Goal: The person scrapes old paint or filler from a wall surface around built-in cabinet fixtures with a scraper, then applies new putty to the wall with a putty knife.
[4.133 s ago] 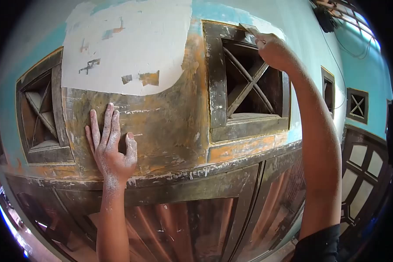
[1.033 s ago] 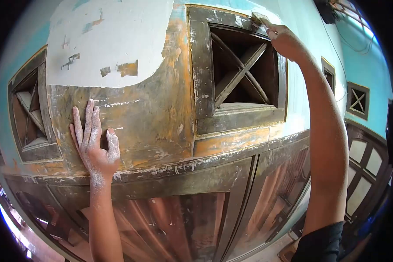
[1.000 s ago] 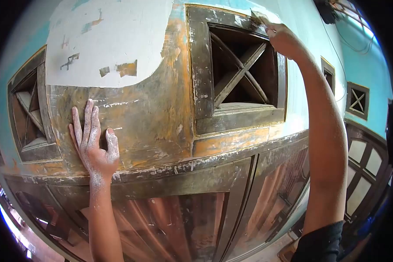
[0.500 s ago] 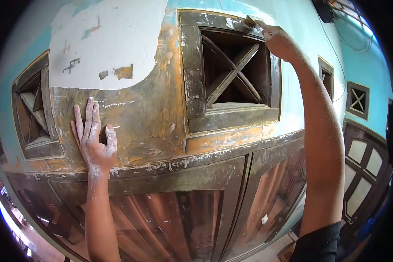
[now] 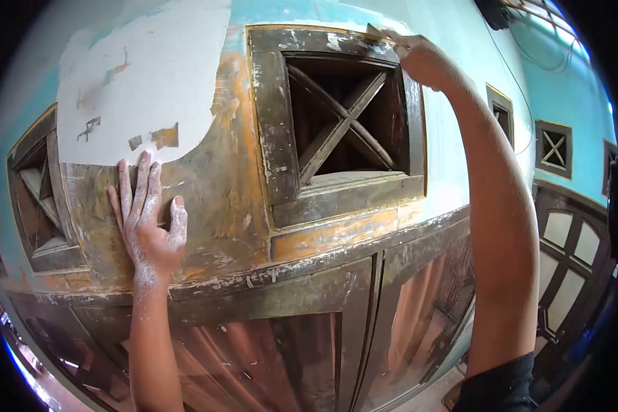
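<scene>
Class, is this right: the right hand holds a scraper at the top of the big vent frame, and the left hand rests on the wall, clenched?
Not quite: the head view shows the left hand resting on the wall open, not clenched. The right hand does hold a scraper at the top of the big vent frame.

Scraper [image 5: 379, 31]: handle concealed in my right hand [image 5: 422, 60], blade edge too small for me to read.
Left hand [image 5: 152, 237]: palm turned away from my camera.
White patch [image 5: 151, 75]: cropped by the top edge.
Black sleeve [image 5: 498, 386]: cut off at the bottom.
Curtains [image 5: 235, 353]: blurred by reflections, lower ends out of my view.
Dark fixture [image 5: 493, 12]: cropped at top, type unclear.
</scene>
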{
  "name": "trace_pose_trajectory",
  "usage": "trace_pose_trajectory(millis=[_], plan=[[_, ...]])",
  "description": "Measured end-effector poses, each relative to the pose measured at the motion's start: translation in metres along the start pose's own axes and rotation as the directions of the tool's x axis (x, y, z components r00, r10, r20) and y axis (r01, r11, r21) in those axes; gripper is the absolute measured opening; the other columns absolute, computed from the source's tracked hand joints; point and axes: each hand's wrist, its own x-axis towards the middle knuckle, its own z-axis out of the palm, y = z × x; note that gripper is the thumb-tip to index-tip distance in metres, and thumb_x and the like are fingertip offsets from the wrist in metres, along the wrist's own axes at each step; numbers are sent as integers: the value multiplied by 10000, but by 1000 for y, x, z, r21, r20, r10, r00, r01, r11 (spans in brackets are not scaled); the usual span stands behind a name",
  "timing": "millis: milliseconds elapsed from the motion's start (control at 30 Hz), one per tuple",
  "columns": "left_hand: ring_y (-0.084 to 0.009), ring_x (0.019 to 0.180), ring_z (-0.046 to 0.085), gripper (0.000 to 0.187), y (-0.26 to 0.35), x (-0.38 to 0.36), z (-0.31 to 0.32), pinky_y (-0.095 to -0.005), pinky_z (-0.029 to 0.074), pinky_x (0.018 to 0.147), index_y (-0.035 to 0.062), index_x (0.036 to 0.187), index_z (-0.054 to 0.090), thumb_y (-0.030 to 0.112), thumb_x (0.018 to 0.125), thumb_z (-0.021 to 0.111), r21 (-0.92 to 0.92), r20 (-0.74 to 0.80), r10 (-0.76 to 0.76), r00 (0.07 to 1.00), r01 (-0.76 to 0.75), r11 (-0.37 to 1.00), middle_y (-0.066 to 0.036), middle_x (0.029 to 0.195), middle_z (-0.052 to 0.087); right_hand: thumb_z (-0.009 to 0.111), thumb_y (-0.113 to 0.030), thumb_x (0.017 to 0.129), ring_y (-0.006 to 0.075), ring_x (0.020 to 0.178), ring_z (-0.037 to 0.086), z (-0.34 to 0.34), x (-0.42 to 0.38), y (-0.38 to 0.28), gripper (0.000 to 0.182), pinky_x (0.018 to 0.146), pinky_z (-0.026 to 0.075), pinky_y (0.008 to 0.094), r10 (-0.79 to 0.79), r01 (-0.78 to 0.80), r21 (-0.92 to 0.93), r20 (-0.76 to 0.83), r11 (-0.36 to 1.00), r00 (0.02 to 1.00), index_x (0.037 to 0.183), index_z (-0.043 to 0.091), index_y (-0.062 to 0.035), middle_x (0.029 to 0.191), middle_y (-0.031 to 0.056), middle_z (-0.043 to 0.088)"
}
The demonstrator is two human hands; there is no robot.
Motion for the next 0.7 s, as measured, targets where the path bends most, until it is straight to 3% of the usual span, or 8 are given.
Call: trace_pose_trajectory(millis=[167,233,300,333,367,467,600,700], plan=[[-396,1582,266,612,-1,-1,2,-626,133,1258,52,1518,528,214,939,643,2,-4,8,1000,-8,1000,-77,1651,444,497,-270,1081,138,477,523,-1,-27,-3,363,443,456,363,-43,46,43,-63,998,997,1304,692,-59,652,64,610],[-397,1585,260,613,0,0,1,-621,126,1261,45,1518,525,205,936,636,6,-2,11,1000,-10,1000,-79,1652,443,496,-277,1082,180,561,598,4,-19,6,364,549,527,398,0,0,-34,10,999,1000,1300,698,-66,728,102,670],[-396,1587,257,612,1,-1,2,-617,119,1262,41,1518,524,198,936,625,1,-9,7,1000,-7,1000,-80,1652,442,501,-283,1080,235,706,667,20,-21,12,369,698,561,433,-249,227,-109,-293,968,923,1293,701,-59,843,155,723],[-395,1587,256,626,2,0,2,-617,118,1262,45,1529,513,195,931,620,8,-7,5,1000,-5,1000,-80,1655,439,518,-291,1072,279,833,694,8,-18,3,372,805,555,450,3,-4,-27,-45,1000,999,1292,705,-57,942,190,744],[-395,1587,256,626,3,0,2,-617,118,1262,45,1529,513,195,931,620,6,-7,4,1000,-4,1000,-80,1655,439,518,-291,1072,279,833,694,10,-15,7,372,805,555,450,3,-5,-29,-43,1000,999,1292,705,-57,942,190,744],[-394,1587,257,664,3,1,1,-615,122,1262,67,1555,488,190,918,627,8,3,-5,1000,5,1000,-76,1662,429,518,-276,1058,213,660,627,6,10,12,374,660,533,414,-20,23,-36,60,999,998,1307,704,-69,773,127,679],[-394,1587,258,658,2,0,1,-615,125,1260,70,1554,491,190,922,626,13,5,-8,1000,8,1000,-76,1660,432,508,-274,1065,151,555,549,9,19,7,376,502,464,374,-9,11,28,-50,1000,999,1298,701,-51,728,85,643],[-395,1585,262,646,1,0,1,-617,129,1259,66,1548,499,192,927,627,-2,-2,11,1000,-11,1000,-76,1657,436,514,-287,1072,147,558,546,-4,-5,7,388,513,469,376,-6,8,79,-33,997,999,1322,692,-49,726,85,642]])
